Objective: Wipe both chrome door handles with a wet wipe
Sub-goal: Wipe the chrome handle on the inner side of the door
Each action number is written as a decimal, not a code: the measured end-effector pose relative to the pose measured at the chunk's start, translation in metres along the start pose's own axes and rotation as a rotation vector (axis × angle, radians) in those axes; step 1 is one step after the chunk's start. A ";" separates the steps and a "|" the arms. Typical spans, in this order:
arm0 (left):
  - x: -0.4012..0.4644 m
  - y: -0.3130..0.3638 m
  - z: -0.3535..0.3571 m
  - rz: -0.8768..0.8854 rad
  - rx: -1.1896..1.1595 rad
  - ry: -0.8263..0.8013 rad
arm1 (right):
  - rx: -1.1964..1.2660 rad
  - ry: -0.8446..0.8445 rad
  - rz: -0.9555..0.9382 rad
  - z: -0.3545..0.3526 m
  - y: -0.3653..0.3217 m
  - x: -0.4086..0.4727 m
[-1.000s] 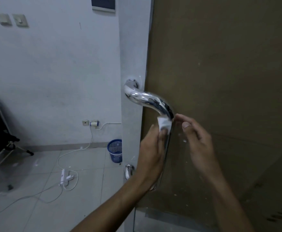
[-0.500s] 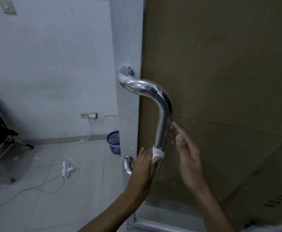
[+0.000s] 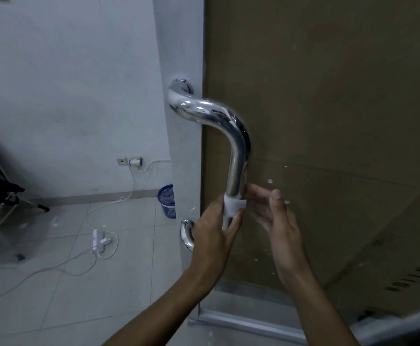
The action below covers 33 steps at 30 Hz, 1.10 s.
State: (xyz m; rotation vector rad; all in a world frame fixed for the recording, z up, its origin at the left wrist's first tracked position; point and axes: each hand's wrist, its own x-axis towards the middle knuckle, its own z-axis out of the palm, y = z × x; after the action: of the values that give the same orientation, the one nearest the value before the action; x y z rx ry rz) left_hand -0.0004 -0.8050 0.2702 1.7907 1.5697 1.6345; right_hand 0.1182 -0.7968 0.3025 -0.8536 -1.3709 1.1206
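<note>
Brown door fills the right; the handle runs upright along its edge. Left hand clamps the wipe around the lower bar. Right hand hovers open just beside, fingers spread. Bin well clear behind.

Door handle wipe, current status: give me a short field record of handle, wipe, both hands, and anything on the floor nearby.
handle: chrome door handle, curved tube on the door edge, upper bend and vertical bar in view
wipe: white wet wipe wrapped around the vertical bar, low on it
left hand: left hand grips the bar over the wipe
right hand: right hand open, fingers beside the bar, holding nothing
second handle: not visible
floor: blue wastebasket, white power strip with cable
</note>
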 end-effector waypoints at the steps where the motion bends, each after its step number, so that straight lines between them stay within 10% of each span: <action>1: -0.009 -0.007 0.003 -0.011 -0.005 -0.011 | 0.003 0.002 0.002 -0.001 0.002 -0.001; 26: -0.047 -0.049 0.021 -0.142 -0.077 -0.099 | 0.000 0.077 0.196 -0.005 0.062 -0.032; 33: -0.070 -0.090 0.021 -0.015 0.468 -0.333 | 0.005 0.086 0.247 -0.004 0.077 -0.042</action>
State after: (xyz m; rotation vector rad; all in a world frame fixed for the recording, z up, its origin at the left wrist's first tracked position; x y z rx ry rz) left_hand -0.0155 -0.8170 0.1563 2.1261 1.8942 0.9374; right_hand 0.1188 -0.8140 0.2167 -1.0768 -1.2140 1.2587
